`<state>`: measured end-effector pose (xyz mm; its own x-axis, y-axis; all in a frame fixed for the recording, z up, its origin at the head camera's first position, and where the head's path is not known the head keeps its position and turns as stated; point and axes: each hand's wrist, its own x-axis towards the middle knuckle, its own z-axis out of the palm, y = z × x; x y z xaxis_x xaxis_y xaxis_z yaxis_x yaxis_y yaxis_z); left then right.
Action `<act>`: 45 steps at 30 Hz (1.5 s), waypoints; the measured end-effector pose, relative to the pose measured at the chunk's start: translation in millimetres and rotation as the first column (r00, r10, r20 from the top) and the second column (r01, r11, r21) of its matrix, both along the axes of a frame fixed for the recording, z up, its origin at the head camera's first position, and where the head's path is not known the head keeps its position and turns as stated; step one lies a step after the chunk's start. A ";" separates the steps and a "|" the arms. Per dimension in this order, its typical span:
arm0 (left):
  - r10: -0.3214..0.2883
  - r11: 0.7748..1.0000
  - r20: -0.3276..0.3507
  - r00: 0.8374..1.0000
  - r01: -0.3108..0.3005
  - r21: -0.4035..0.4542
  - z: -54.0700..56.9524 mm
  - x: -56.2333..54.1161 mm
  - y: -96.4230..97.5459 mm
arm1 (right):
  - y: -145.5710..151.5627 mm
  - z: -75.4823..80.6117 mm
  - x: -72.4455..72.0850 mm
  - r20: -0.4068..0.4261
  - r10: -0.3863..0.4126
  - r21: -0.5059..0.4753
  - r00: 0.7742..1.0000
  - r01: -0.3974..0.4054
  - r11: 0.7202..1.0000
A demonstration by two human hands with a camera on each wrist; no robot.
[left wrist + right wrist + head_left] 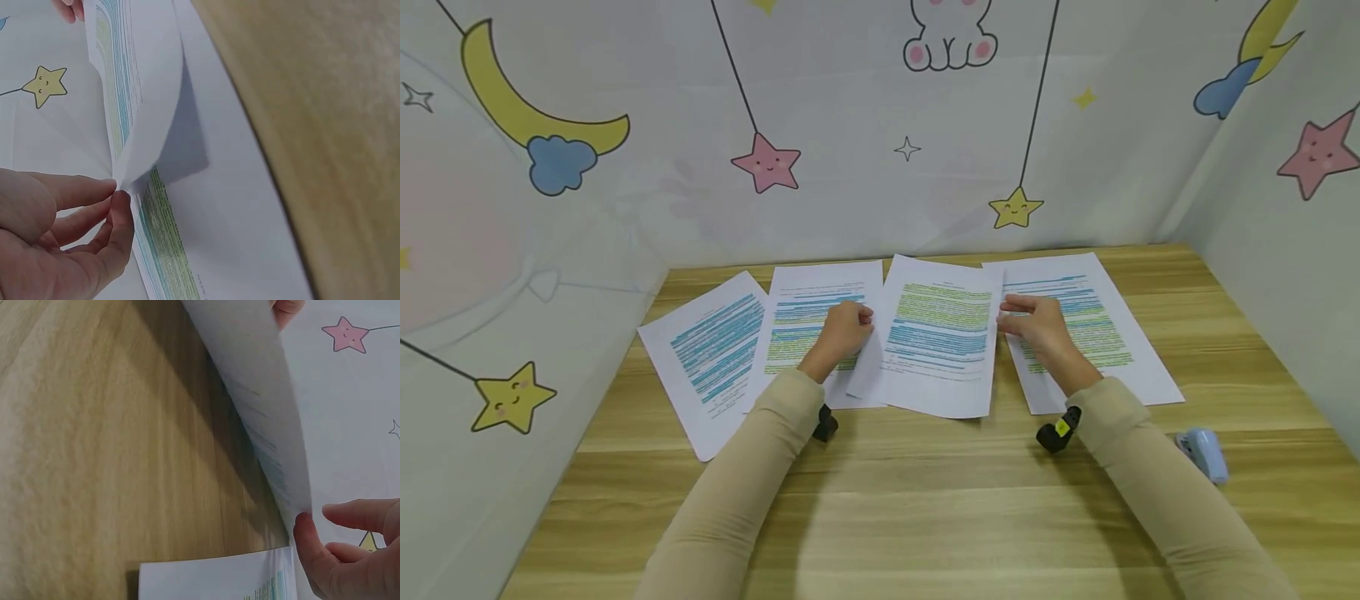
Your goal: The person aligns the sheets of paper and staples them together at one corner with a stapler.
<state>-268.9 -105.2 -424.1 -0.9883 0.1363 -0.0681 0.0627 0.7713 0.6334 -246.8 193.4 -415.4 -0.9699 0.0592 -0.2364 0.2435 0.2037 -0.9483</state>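
Note:
A printed paper sheet (pixel 936 333) with green and blue highlighted lines is raised off the table between both hands, bending slightly. My left hand (pixel 845 332) pinches its left edge between thumb and fingers; in the left wrist view, that hand (pixel 75 231) grips the curled edge over another sheet. At the right edge is my right hand (pixel 1036 323). The right wrist view shows this hand (pixel 356 550) with its thumb touching the edge and its index finger slightly apart from the paper. Highlighted sheets lie below on either side, the left sheet (pixel 790 333) and the right sheet (pixel 1101 325).
A further highlighted sheet (pixel 715 358) lies tilted at the far left, partly under its neighbour. Toward the right of the wooden table (pixel 925 500) sits a small pale-blue stapler-like object (pixel 1206 454). A patterned white curtain (pixel 850 208) closes off the back and sides.

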 end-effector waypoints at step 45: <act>0.025 0.975 0.123 0.992 -0.051 0.216 8.8 21.5 -15.4 | 7.0 2.6 9.1 -0.047 -0.001 0.098 0.999 0.005 0.995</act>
<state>-247.4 -120.6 -415.3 -0.9798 0.1230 -0.1579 -0.0498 0.6142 0.7875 -237.7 200.4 -412.8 -0.9795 0.0825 -0.1837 0.2001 0.2955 -0.9341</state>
